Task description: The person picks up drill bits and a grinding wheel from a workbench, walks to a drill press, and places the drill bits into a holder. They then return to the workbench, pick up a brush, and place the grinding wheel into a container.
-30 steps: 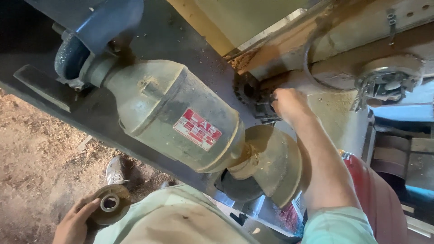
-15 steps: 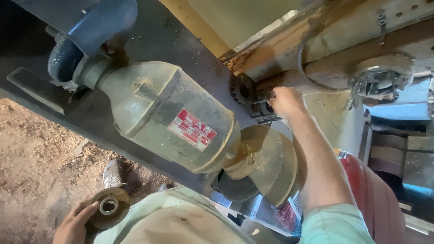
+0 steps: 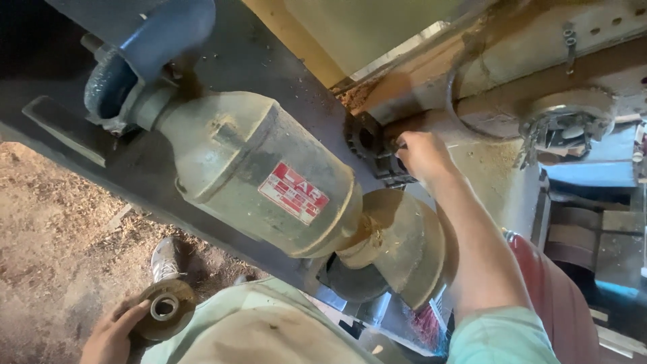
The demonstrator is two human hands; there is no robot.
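**Hands at a dusty machine**

The right hand [image 3: 421,154] reaches up to a dark toothed wheel [image 3: 371,145] beside the grey motor [image 3: 259,175], its fingers [image 3: 402,143] apparently gripping it. Low down, the left hand [image 3: 111,337] holds a round metal disc [image 3: 162,309] above the sawdust-strewn floor [image 3: 47,236].

Warm daylight fell from the upper right, brightening the grey motor housing [image 3: 256,182] and sawdust floor [image 3: 54,236], while the upper left lay in deep shadow, and the frame looked slightly soft throughout.
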